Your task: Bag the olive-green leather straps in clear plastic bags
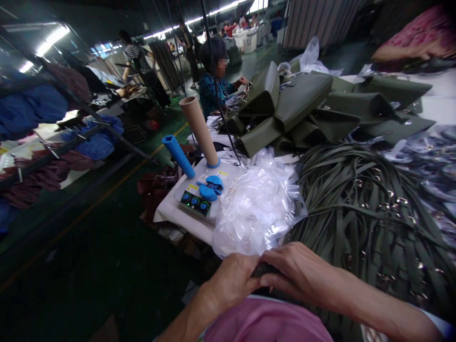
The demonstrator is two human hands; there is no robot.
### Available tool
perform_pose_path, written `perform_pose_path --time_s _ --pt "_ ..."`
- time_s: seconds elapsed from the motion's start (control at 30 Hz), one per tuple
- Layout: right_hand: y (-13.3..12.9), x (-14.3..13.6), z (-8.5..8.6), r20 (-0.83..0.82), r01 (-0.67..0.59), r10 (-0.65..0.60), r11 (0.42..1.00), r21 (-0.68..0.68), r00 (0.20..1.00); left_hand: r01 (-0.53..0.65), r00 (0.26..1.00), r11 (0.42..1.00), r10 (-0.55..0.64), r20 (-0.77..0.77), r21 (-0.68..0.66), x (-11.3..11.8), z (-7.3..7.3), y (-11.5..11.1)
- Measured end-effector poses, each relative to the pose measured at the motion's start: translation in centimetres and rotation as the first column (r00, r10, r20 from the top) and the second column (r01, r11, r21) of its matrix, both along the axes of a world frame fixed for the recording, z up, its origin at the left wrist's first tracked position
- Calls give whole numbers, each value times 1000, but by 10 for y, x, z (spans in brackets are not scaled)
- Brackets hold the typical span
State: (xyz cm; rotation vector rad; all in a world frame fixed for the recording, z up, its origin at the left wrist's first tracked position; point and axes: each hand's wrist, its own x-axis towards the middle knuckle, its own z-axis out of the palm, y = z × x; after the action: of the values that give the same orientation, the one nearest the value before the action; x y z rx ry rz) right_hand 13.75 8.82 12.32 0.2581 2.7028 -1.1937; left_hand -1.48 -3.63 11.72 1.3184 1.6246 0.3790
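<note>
At the table's near edge, my left hand (pixel 233 280) and my right hand (pixel 294 268) meet just in front of my body. Both have their fingers curled around a dark item (pixel 264 270), mostly hidden between them; it looks like dark green strap material, but I cannot be sure. Right beyond the hands lies a heap of clear plastic bags (pixel 258 204). To the right, a large pile of dark green straps (pixel 349 209) with metal buckles spreads over the table, close to my right forearm.
Olive green bags (pixel 295 99) are piled at the back. A machine with dials (pixel 195 202), a blue tube (pixel 178 156) and a cardboard tube (pixel 200 130) stand left of the plastic. A person (pixel 215 80) sits beyond; racks with blue cloth (pixel 32 104) are far left.
</note>
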Motion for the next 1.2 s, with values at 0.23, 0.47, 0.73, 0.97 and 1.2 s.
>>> perform_pose_path --time_s 0.23,0.47,0.73,0.97,1.2 --pt "20 17 -3 51 30 -26 997 -70 998 -169 982 986 169 86 -14 -7 -5 -6" --pt "5 17 -5 -203 -45 102 963 265 974 -200 882 934 303 361 -296 -1 -11 -4" --pt "3 20 6 -441 -76 321 869 489 838 -244 783 919 376 496 -311 2 -13 -3" --pt "-7 4 -16 46 156 -159 795 -586 986 227 893 752 93 -441 618 17 -15 -9" --pt "-11 -11 -21 -397 -211 251 967 144 883 -128 941 991 130 311 -28 5 -23 -3"
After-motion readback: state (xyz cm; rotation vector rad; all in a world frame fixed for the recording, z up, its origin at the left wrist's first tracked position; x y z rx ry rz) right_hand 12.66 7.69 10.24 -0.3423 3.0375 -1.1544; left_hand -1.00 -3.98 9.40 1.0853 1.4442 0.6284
